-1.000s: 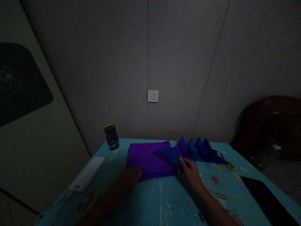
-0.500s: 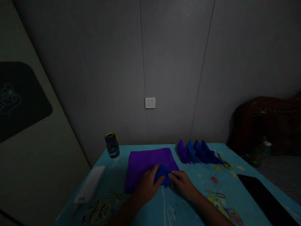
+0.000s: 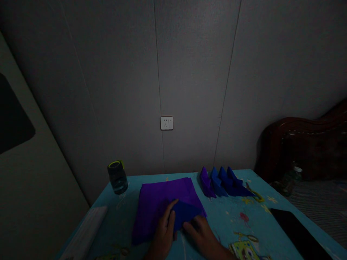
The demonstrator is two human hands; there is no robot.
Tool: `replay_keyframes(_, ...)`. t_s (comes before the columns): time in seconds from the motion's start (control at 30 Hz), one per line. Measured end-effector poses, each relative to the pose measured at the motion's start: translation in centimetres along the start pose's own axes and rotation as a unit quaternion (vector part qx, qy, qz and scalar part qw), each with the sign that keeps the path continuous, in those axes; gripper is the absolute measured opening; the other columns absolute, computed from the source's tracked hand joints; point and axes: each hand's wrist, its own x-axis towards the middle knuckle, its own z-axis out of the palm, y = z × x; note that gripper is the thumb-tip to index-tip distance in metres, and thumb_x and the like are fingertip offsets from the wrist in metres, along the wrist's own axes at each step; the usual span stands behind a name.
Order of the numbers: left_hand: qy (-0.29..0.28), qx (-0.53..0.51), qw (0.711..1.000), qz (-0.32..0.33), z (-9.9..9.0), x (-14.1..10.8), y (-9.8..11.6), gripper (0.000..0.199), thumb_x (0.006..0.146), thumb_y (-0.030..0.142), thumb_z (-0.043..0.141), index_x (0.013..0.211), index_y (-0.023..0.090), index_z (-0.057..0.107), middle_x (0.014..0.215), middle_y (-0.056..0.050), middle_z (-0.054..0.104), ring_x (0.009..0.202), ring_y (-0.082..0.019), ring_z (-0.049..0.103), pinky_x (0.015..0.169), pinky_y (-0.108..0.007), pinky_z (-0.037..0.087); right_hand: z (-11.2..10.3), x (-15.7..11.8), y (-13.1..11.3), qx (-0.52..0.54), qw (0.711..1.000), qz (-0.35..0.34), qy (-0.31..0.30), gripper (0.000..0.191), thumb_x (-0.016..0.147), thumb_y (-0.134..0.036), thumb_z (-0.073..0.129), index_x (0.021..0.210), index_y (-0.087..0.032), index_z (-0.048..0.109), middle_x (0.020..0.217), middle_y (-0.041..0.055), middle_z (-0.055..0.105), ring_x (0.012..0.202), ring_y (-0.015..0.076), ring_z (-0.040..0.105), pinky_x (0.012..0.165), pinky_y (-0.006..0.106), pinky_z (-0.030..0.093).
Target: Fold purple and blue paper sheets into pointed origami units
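Observation:
Between my hands is a piece of folded blue paper point(image 3: 184, 213), held above the near edge of the purple paper stack point(image 3: 159, 195). My left hand point(image 3: 165, 225) grips its left side, the fingers pressed along the edge. On the right, my right hand point(image 3: 199, 231) pinches the paper's lower right part, with the thumb in front and some fingers hidden behind. Folded paper boats stand in a row at the back right: a purple boat point(image 3: 207, 183) and several blue boats point(image 3: 230, 182).
A dark bottle point(image 3: 117, 177) stands at the back left, with a white packet point(image 3: 84, 233) nearer me. Yellow-handled scissors point(image 3: 256, 195) lie beside the boats. A black flat object point(image 3: 296, 231) rests along the right side of the patterned tablecloth point(image 3: 225, 220). The wall has a socket point(image 3: 166, 123).
The blue paper has opened out into a larger pointed shape, its tip toward the right. Both hands have shifted lower in view, and the camera has turned slightly.

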Motion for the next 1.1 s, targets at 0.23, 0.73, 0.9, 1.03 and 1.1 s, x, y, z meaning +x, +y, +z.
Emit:
replay_keyframes(0.23,-0.060,0.187,0.973,0.124,-0.1,-1.0,-1.4,0.065,0.094,0.040,0.048,0.152,0.027,0.022,0.154,-0.013,0.035,0.141,-0.029,0.034,0.110,-0.045,0.039,-0.4,0.0,-1.3,-0.017,0.996,-0.091,-0.002,0.035,0.093,-0.049,0.049,0.108,-0.025,0.068,0.095,0.0080,0.072,0.086,0.0250,0.066,0.080,0.035,0.053)
replay_keyframes(0.73,-0.059,0.135,0.984,0.096,-0.3,-1.4,-2.5,0.052,0.099,0.033,0.031,0.149,0.022,0.033,0.150,-0.009,0.043,0.137,-0.024,0.042,0.111,-0.042,0.039,-1.8,-0.3,-3.6,-0.084,0.986,-0.135,-0.043,0.030,0.097,-0.034,0.045,0.119,-0.025,0.064,0.100,0.0082,0.070,0.093,0.0227,0.065,0.087,0.032,0.052)
replay_keyframes(0.9,-0.066,0.112,0.984,0.121,-0.3,-1.9,-3.1,0.059,0.095,0.038,0.043,0.150,0.020,0.029,0.148,-0.013,0.046,0.129,-0.027,0.052,0.106,-0.042,0.045,-1.7,-0.5,-3.6,-0.058,0.987,-0.143,-0.036,0.033,0.096,-0.034,0.049,0.126,-0.024,0.058,0.104,0.0087,0.067,0.095,0.0223,0.063,0.086,0.031,0.052)
replay_keyframes(1.03,-0.064,0.089,0.989,0.095,0.0,-2.3,-3.1,0.068,0.089,0.041,0.056,0.149,0.021,0.031,0.142,-0.015,0.053,0.124,-0.029,0.056,0.102,-0.042,0.050,-1.8,-0.5,-3.3,-0.055,0.986,-0.150,-0.048,0.045,0.092,-0.035,0.059,0.135,-0.023,0.052,0.111,0.0102,0.066,0.097,0.0223,0.063,0.087,0.033,0.053)
replay_keyframes(1.1,-0.061,0.064,0.994,0.067,0.0,-2.3,-2.6,0.065,0.091,0.041,0.053,0.148,0.021,0.032,0.143,-0.015,0.051,0.126,-0.028,0.054,0.103,-0.041,0.049,-1.9,-0.4,-2.9,-0.070,0.984,-0.152,-0.053,0.046,0.094,-0.030,0.056,0.139,-0.023,0.049,0.116,0.0112,0.066,0.102,0.0224,0.064,0.090,0.034,0.052)
